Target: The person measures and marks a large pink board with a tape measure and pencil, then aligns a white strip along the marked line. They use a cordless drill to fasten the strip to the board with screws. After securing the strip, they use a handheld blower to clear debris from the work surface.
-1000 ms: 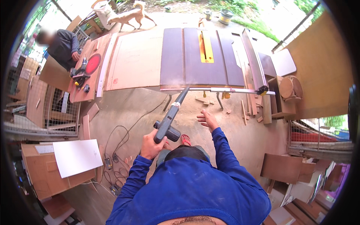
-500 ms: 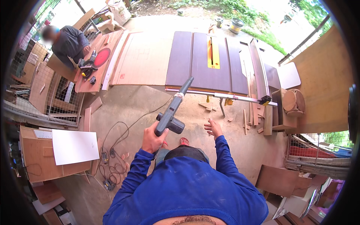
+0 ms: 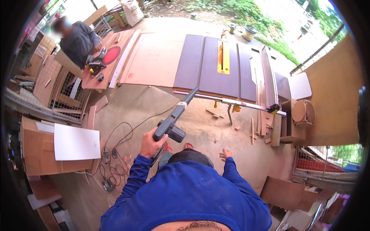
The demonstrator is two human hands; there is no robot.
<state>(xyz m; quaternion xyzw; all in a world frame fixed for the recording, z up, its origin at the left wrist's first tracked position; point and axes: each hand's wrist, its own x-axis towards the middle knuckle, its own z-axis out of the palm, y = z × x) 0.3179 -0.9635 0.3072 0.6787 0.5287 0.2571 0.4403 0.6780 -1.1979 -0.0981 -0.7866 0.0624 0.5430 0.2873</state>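
Observation:
My left hand [image 3: 151, 143] is closed round the handle of a black handheld blower [image 3: 173, 122]. The blower's long nozzle slants up and away to the right, its tip overlapping the front edge of the table saw [image 3: 208, 73] in this view. Whether the tip touches the saw cannot be told. Low at my right side, my right hand [image 3: 226, 154] hangs with nothing in it, its fingers apart. The saw has a dark top with grooves and a yellow insert [image 3: 223, 57] round the blade slot. Along its front runs a pale metal rail [image 3: 246, 104].
Cables [image 3: 110, 169] lie coiled on the floor to my left. Beyond the wooden outfeed board [image 3: 154, 57], a co-worker [image 3: 79, 40] stands by a bench with a red disc [image 3: 111, 55] and power tools. Offcuts [image 3: 266, 125] lean below the saw's right end. A cardboard box [image 3: 42, 148] stands at left.
My right hand has dropped back toward my side. The blower has come slightly nearer to me and left. The pale dog behind the co-worker's bench is out of sight.

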